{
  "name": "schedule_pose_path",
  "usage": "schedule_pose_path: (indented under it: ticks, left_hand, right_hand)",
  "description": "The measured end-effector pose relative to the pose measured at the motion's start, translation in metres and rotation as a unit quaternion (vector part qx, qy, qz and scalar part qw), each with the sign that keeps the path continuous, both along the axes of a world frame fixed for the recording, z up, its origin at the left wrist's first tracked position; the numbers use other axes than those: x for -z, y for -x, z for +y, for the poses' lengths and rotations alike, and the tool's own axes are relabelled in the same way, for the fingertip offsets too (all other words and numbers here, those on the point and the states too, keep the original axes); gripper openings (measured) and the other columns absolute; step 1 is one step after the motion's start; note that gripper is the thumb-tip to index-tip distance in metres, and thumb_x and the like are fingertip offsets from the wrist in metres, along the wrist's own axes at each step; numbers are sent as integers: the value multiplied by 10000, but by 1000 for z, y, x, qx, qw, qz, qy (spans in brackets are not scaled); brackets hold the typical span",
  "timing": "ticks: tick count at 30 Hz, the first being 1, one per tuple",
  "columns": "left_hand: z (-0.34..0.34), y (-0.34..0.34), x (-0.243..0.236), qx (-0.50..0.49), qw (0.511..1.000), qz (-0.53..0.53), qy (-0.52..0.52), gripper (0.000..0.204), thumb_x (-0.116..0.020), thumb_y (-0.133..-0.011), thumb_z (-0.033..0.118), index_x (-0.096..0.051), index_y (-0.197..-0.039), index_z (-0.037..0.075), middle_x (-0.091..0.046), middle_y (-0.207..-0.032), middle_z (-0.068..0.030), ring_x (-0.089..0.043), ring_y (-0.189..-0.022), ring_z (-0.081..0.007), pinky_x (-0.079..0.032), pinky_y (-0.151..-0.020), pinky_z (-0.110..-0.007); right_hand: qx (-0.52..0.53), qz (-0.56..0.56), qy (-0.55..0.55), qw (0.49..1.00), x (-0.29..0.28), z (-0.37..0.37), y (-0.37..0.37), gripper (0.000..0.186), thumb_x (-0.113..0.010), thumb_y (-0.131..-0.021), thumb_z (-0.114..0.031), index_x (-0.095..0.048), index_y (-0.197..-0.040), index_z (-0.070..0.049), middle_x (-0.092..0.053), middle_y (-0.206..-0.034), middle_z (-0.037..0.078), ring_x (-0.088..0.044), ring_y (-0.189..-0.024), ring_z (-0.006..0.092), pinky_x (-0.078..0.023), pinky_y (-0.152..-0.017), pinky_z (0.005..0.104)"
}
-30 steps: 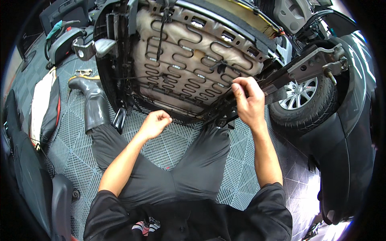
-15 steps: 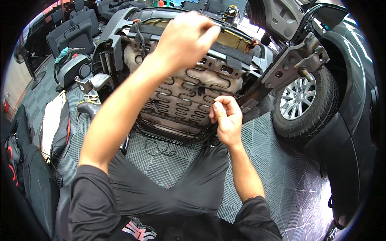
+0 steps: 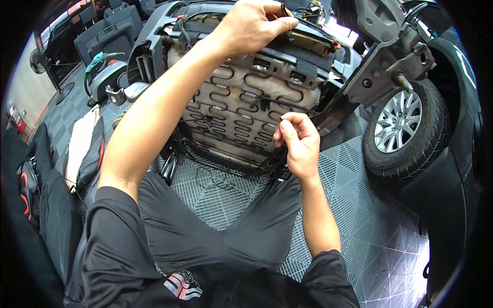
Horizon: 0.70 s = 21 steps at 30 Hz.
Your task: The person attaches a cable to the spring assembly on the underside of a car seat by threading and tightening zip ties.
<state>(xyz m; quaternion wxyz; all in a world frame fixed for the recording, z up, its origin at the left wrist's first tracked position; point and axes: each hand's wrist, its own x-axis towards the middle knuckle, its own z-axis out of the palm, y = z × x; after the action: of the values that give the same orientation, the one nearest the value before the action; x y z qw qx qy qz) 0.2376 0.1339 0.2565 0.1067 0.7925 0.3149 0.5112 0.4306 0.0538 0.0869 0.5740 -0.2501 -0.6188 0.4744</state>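
Observation:
An overturned car seat base [image 3: 231, 92] shows black serpentine springs over pale padding, with a metal bracket [image 3: 380, 77] along its right. My left hand [image 3: 254, 28] is raised over the seat's far edge, thumb and fingers pinched on a small thin black piece [image 3: 284, 10] that I cannot identify. My right hand [image 3: 300, 143] is closed in a pinch at the springs' right side, near the dark side rail; what it holds, if anything, is too small to name. A thin dark cord [image 3: 215, 182] lies on the floor between my legs, below the seat.
A car wheel [image 3: 398, 123] and dark body panel [image 3: 452, 195] stand at the right. At left are a white-and-black cushion [image 3: 79, 143], black seat parts [image 3: 54, 195], a grey machine with a teal cloth [image 3: 108, 77] and a fan [image 3: 38, 64]. More seats [image 3: 102, 36] sit behind, on grid tiles [image 3: 359, 220].
My left hand has risen from the seat's lower edge to its far edge, now pinching a black piece. My right hand has stayed near the springs' right side. The view has shifted.

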Motion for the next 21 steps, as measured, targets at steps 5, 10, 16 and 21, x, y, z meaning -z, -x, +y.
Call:
schedule_pose_path:
  ticks: [5, 10, 16, 21]
  left_hand:
    - [-23, 16, 0, -117, 971, 86, -192, 207, -668, -923, 183, -728, -977, -8, -703, -819, -206, -703, -725, -294, -530, -658, -352]
    - [-17, 10, 6, -69, 997, -31, -22, 210, -688, -893, 175, -739, -991, -4, -721, -816, -125, -679, -761, -233, -528, -725, -337]
    - [-4, -3, 24, 85, 994, -70, 14, 210, -736, -928, 217, -716, -956, 10, -678, -848, 10, -580, -784, -51, -475, -717, -227]
    - [-16, 0, 37, 101, 982, -94, 126, 253, -718, -943, 283, -707, -946, 30, -620, -795, 38, -533, -735, -40, -446, -689, -220]
  right_hand:
    - [-3, -4, 4, 1000, -2, 9, 6, 137, -613, -1004, -128, -609, -1081, -15, -643, -810, 19, -591, -707, 79, -495, -643, 228]
    - [-17, 6, 9, 1000, 0, 16, 13, 137, -613, -1006, -132, -610, -1082, -18, -646, -812, 16, -596, -712, 77, -499, -645, 225]
    - [-7, 10, 12, 1000, -1, 17, 11, 145, -609, -1010, -133, -603, -1090, -13, -648, -810, 24, -594, -703, 81, -504, -642, 228]
    - [11, 36, 7, 999, -5, 23, 11, 148, -600, -1014, -136, -596, -1080, -4, -648, -803, 39, -591, -686, 90, -509, -636, 235]
